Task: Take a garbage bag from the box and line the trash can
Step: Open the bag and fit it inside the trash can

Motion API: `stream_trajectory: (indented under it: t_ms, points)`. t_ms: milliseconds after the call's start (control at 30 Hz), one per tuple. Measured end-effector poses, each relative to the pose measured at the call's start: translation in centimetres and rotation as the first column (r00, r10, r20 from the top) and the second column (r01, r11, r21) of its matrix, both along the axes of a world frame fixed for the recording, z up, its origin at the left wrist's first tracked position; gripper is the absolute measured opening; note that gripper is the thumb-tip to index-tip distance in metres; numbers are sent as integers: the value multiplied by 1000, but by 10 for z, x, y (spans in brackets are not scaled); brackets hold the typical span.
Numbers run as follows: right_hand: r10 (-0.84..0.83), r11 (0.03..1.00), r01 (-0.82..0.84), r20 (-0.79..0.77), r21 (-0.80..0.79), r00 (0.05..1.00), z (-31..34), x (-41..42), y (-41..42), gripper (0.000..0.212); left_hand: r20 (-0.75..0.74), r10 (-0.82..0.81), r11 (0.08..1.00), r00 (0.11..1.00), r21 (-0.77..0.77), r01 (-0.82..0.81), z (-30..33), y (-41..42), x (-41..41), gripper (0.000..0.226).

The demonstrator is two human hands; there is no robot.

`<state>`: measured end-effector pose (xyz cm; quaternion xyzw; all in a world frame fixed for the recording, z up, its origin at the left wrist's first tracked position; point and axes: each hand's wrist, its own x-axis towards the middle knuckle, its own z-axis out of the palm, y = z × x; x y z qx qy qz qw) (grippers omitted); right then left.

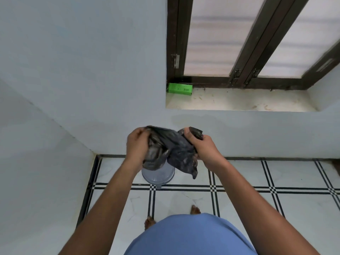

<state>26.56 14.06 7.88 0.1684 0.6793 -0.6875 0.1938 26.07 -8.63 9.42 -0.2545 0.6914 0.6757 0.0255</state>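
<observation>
Both hands raised over the round translucent grey plastic trash can (158, 176) on the tiled floor (239, 208), one crumpled black plastic garbage bag (171, 150) stretched between them. Left hand (137, 144) fingers curled into one bunched edge, right hand (204, 146) fingers and thumb pinching the other. Likely risks: thin film clinging shut, tearing under a hard pull, or slipping off the rim if lowered unopened. One can, one bag, one green cardboard box (179, 88) lying well apart on the windowsill (248, 100).

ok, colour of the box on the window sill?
Bright green box, with a barcode; head view.
</observation>
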Motion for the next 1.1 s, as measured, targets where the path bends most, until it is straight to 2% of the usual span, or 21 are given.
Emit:
stream_trajectory:
  t_ms: [67, 133, 200, 267, 300, 333, 400, 433, 467, 500, 533, 567, 600, 667, 700, 733, 833, 900, 967, 1033, 1100]
  points:
    - [-57, 998, 56, 59, 22, 997, -9, -5, 10, 82, 158, 211, 934, 965, 257, -247, 1, -4, 1, 21]
    - [-87, 995, 81, 111, 59, 990, -17, -8, 15, 80, 241, 228, 905, 943, 305, -296, -3, -8, 3, 25]
    - [-101, 947, 63, 106, 313, 989, -20, -6, 16, 86, 209, 195, 946, 958, 217, -240, -5, -6, 5, 24]
    - [-43, 806, 65, -52, 589, 998, -14, 2, 11, 102, 147, 127, 976, 981, 160, -150, 0, 1, 8, 25]
    - [43, 793, 68, -168, 605, 985, -5, 6, 9, 110, 127, 69, 986, 989, 145, -87, 2, 4, 9, 26]
    - [147, 827, 16, -243, 562, 959, 2, 8, 7, 118, 112, -8, 989, 994, 145, -8, 4, 8, 10, 26]
    - [369, 858, -225, -250, 461, 895, 16, 9, 1, 125, 86, -147, 974, 985, 187, 129, 7, 13, 11, 23]
    - [458, 834, -328, -225, 443, 860, 17, 7, 0, 113, 60, -202, 955, 978, 234, 183, 9, 16, 12, 22]
    - [514, 811, -384, -222, 442, 829, 15, 4, -2, 85, 31, -240, 938, 970, 266, 224, 13, 19, 13, 22]
    - [524, 806, -394, -221, 442, 823, 14, 1, -5, 51, 10, -258, 933, 966, 264, 246, 14, 19, 13, 24]
    - [487, 831, -362, -240, 423, 840, 11, -2, -6, 32, 7, -283, 938, 959, 211, 275, 14, 18, 13, 29]
    - [418, 871, -302, -262, 387, 870, 9, -5, -6, 32, 32, -335, 940, 942, 75, 332, 14, 14, 13, 38]
    - [330, 911, -230, -268, 343, 905, 8, -6, -5, 28, 103, -418, 895, 903, -122, 429, 12, 9, 12, 45]
    - [160, 967, -106, -231, 233, 960, 8, -10, 3, 18, 375, -512, 618, 773, -465, 634, 2, -9, 12, 39]
    - [103, 980, -67, -187, 189, 977, 6, -12, 10, 16, 487, -484, 515, 727, -513, 687, -2, -20, 12, 35]
    - [62, 986, -37, -152, 164, 986, 4, -14, 16, 15, 545, -451, 508, 707, -495, 705, -5, -30, 11, 35]
    - [39, 981, -19, -106, 191, 994, -6, -13, 31, 10, 527, -427, 743, 735, -259, 618, -2, -51, 13, 25]
    - [85, 969, -56, -115, 241, 990, -7, -7, 38, 9, 427, -452, 876, 783, 44, 481, 5, -59, 15, 31]
    - [224, 881, -131, -157, 455, 962, -11, -3, 48, 16, 267, -418, 875, 868, 375, 305, 9, -64, 18, 33]
    - [359, 753, -211, -120, 624, 926, -16, 1, 55, 21, 121, -289, 794, 950, 585, 168, 10, -67, 19, 29]
    - [388, 775, -288, -63, 563, 919, -16, 5, 56, 13, 69, -203, 757, 977, 644, 112, 10, -63, 21, 33]
